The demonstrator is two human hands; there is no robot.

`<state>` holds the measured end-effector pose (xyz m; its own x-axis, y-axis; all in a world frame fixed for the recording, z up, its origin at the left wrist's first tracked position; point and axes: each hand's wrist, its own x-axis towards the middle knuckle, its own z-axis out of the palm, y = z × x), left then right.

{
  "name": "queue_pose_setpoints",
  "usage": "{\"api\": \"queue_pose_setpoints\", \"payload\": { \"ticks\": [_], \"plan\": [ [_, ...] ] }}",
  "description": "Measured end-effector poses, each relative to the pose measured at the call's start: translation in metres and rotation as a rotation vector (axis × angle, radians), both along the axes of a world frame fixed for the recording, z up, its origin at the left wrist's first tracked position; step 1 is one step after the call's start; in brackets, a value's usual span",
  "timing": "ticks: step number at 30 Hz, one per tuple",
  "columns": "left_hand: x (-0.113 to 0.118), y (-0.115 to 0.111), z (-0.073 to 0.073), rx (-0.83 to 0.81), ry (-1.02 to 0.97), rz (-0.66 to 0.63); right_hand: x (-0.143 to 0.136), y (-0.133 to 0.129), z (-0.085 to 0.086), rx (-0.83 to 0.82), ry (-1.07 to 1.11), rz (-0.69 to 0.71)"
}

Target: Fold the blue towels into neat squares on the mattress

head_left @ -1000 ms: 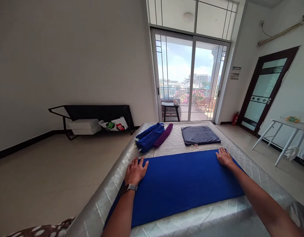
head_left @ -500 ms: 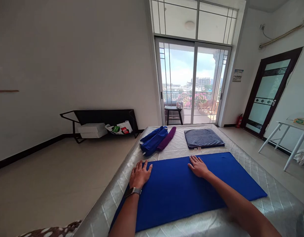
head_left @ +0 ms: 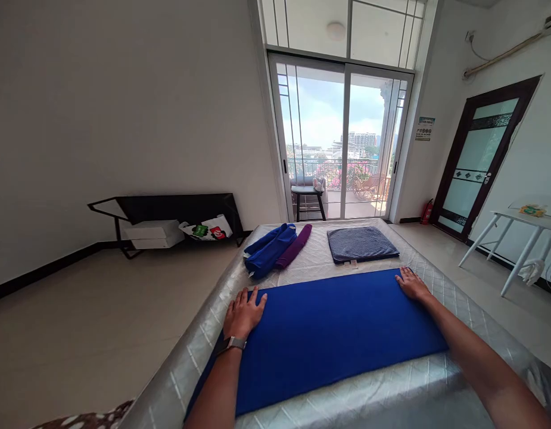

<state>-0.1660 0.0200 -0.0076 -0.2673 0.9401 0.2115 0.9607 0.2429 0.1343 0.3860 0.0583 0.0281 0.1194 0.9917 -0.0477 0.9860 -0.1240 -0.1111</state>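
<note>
Left hand [head_left: 243, 314], right hand [head_left: 411, 283] flat on blue cloth [head_left: 338, 339], lower centre; fingers released; left forearm [head_left: 219, 387] hides cloth's lower-left part.

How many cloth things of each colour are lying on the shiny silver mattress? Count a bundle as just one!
Blue: 2 (smooth, flat blue fabric sheet; loosely folded blue fabric bundle)
Purple: 1 (long, narrow purple fabric roll)
Grey-blue: 1 (fuzzy, folded grey-blue cloth)
Total: 4
</note>
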Motion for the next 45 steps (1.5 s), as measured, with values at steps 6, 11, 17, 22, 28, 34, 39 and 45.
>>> {"api": "queue_pose_setpoints", "payload": {
  "ticks": [6,11,17,22,28,34,39,45],
  "plan": [
    [0.004,-0.004,0.01,-0.042,-0.018,-0.005,0.005,-0.002,0.003,-0.013,-0.013,-0.109],
    [0.009,-0.007,0.015,-0.052,-0.016,0.005,-0.01,-0.015,0.013,0.094,-0.035,-0.151],
    [0.01,-0.007,0.013,-0.009,-0.002,0.004,-0.132,-0.033,0.023,0.081,0.071,0.27],
    [0.008,-0.006,0.013,-0.031,-0.006,0.0,-0.215,-0.045,0.012,0.006,0.166,0.53],
    [0.003,-0.003,0.008,-0.019,-0.015,-0.014,-0.172,-0.032,0.002,-0.048,0.145,0.422],
    [-0.002,-0.002,0.002,-0.061,0.033,-0.005,-0.041,-0.01,0.006,-0.02,0.023,0.166],
    [-0.019,-0.001,-0.008,-0.115,0.121,-0.071,0.032,0.009,-0.015,0.041,0.038,0.083],
    [-0.016,0.004,-0.009,-0.059,0.071,-0.016,0.035,0.011,-0.02,0.057,0.025,0.105]
  ]
}}
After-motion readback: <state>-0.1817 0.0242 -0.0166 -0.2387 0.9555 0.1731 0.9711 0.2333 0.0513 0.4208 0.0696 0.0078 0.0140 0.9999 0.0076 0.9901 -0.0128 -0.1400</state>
